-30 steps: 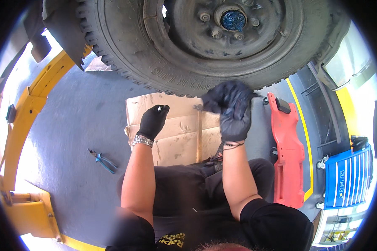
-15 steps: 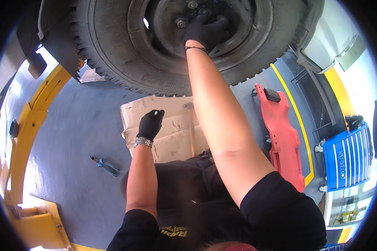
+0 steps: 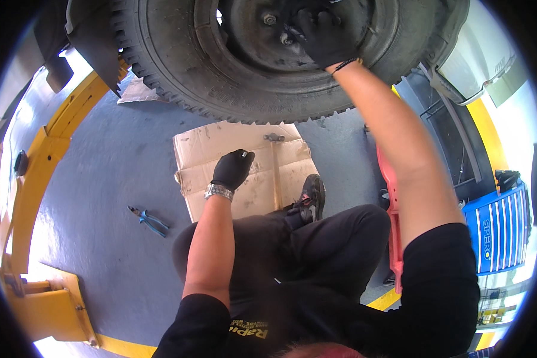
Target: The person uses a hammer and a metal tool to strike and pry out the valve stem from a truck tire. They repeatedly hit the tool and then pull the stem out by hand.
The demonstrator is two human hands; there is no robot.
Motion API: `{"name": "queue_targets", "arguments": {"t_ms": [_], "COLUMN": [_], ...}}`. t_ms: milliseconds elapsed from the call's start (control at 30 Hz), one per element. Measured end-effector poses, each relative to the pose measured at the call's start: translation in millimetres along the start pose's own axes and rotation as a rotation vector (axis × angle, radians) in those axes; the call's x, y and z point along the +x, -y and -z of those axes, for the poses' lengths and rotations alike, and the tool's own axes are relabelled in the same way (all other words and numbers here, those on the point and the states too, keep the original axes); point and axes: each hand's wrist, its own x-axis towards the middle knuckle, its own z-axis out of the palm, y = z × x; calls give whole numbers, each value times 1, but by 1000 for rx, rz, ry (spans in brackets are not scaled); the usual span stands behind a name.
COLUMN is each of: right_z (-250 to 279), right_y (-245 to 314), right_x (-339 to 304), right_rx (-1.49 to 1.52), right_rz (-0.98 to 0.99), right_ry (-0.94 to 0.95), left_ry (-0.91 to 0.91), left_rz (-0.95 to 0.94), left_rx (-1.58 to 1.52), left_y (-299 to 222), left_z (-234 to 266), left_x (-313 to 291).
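Observation:
A large tyre with a dark steel wheel [image 3: 244, 95] hangs in front of me at the top. My right hand [image 3: 328, 39], in a black glove, reaches to its hub with curled fingers beside the wheel nuts [image 3: 269, 19]. What those fingers grip is hidden. Below the tyre, my left hand [image 3: 232, 169], also gloved, is closed in the air over a cardboard sheet [image 3: 206, 149]. A small shiny bit shows at its fingertips, too small to name. On the cardboard lies a hammer [image 3: 275, 173] with a wooden handle.
Pliers with blue handles [image 3: 149, 221] lie on the grey floor to the left. A yellow lift arm [image 3: 56, 137] stands beyond them. To the right are a red creeper [image 3: 394, 227], partly behind my right arm, and a blue tool cabinet [image 3: 495, 232]. My bent leg [image 3: 352, 238] is close by.
My right hand has shifted right on the hub, uncovering wheel nuts, and its elbow has swung outward. My left hand has moved slightly right and up. The hammer and my shoe now show.

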Motion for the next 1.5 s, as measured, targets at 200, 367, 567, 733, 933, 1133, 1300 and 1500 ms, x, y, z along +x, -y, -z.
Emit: {"name": "queue_targets", "arguments": {"t_ms": [200,367,567,733,933,1133,1300,1500], "right_z": [23,67,63,31,38,34,21,28], "right_y": [-59,-144,-48,26,80,98,107,112], "right_x": [84,119,30,-10,91,108,100,92], "right_rx": [131,149,619,1095,1141,686,628,572], "right_rz": [517,897,-278,-1238,-1801,-1860,-1710,-1644], "right_ry": [754,369,-34,55,-252,-281,-367,-254], "left_ry": [20,63,-56,45,45,-10,11,5], "left_rz": [-153,-37,-3,85,64,-135,-239,-133], "left_rx": [96,56,66,-48,2,169,286,153], "left_y": [20,8,29,7,20,34,48,-20], "left_z": [6,0,20,4,7,-15,-29,-9], "left_x": [-3,5,12,7,3,6,7,-8]}}
